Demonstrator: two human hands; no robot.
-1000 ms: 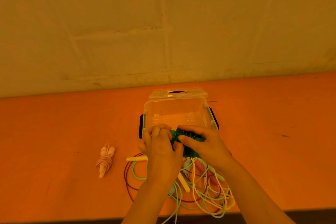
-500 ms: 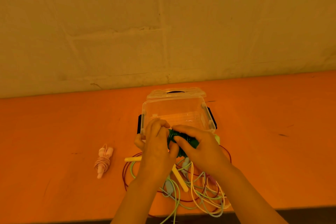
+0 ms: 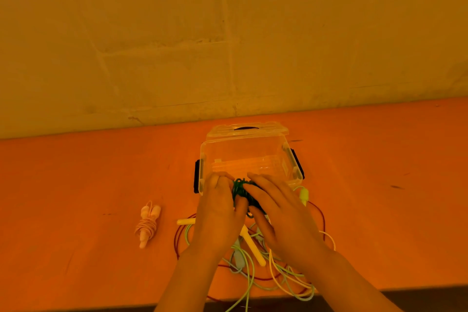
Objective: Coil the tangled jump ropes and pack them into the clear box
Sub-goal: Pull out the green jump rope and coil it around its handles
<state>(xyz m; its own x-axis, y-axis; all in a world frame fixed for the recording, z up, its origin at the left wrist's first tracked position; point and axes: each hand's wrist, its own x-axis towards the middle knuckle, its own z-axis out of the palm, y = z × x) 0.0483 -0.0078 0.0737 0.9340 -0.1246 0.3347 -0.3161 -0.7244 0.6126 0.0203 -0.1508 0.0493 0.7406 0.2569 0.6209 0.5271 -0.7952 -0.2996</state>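
Head view: I note both hands, left hand and right hand, still pinching the green rope bundle, each grip closed; bundle now nearer the clear box rim. Packing looks imminent.

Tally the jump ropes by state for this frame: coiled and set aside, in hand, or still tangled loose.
Coiled pink rope set aside: 1
Green rope held in both hands: 1
Loose tangle: several mixed strands, count unclear
Ropes in the clear box: 0
Total countable: 2

My orange tabletop carried the clear box far, tangled ropes near, and a coiled pink rope left.
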